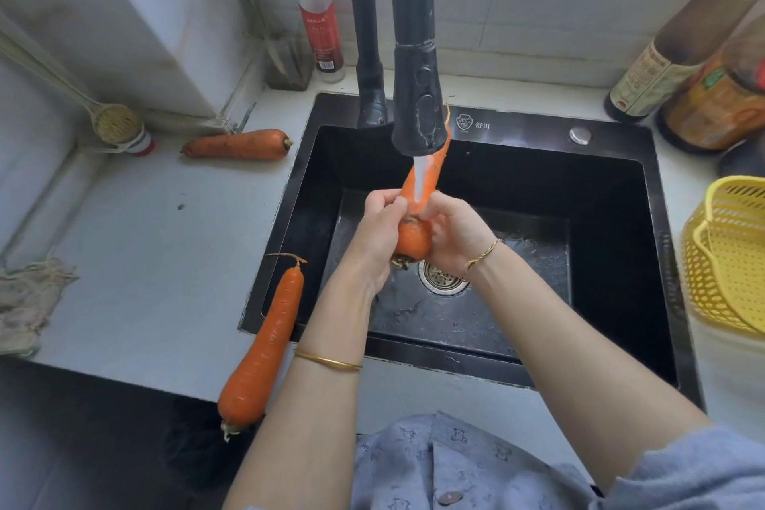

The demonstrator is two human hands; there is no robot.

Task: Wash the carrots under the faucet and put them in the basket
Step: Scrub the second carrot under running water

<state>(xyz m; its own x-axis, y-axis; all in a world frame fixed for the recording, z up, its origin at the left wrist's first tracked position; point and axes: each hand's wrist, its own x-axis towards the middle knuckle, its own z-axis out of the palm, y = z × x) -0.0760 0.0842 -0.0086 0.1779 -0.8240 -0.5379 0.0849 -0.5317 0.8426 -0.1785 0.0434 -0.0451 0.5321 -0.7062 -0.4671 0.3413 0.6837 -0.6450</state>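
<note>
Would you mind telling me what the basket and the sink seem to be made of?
The basket looks like glossy yellow plastic, given its moulded perforated walls. The sink seems matte black coated metal or composite; its dark sheen leaves that open.

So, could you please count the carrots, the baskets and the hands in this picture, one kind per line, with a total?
Carrots: 3 (held carrot, near carrot, far carrot)
Baskets: 1 (yellow basket)
Hands: 2 (left hand, right hand)
Total: 6
</note>
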